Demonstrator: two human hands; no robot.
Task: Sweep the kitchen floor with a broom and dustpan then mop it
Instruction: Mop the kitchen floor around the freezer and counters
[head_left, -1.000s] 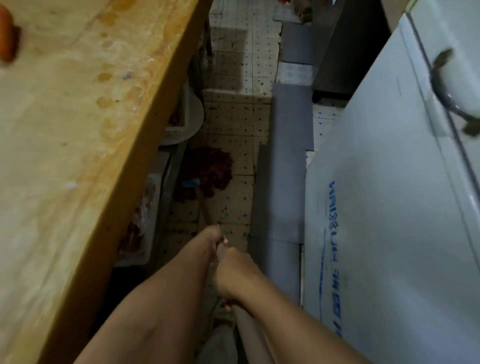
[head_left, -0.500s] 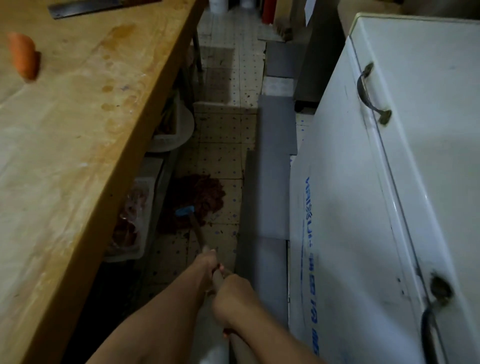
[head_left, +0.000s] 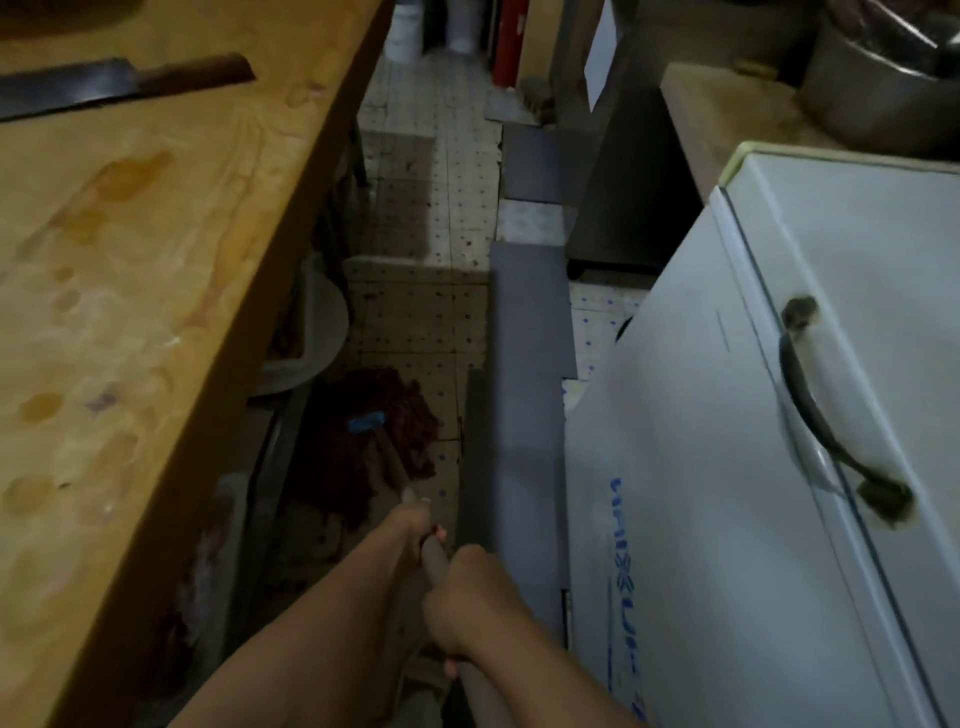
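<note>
Tiled floor (head_left: 415, 332) is narrowing between table (head_left: 156, 260) and freezer (head_left: 727, 467); I am gripping the mop handle (head_left: 434, 556) with both hands, left hand (head_left: 413, 519) ahead of right hand (head_left: 467, 597). Mop head (head_left: 374, 431) risks snagging the basin (head_left: 311, 338) under the table.

Your left hand (head_left: 413, 522) and right hand (head_left: 462, 597) were bare, with no gloves or rings showing. Both your forearms were uncovered too, no sleeve reaching into view, and your wrists carried no watch or band.
</note>
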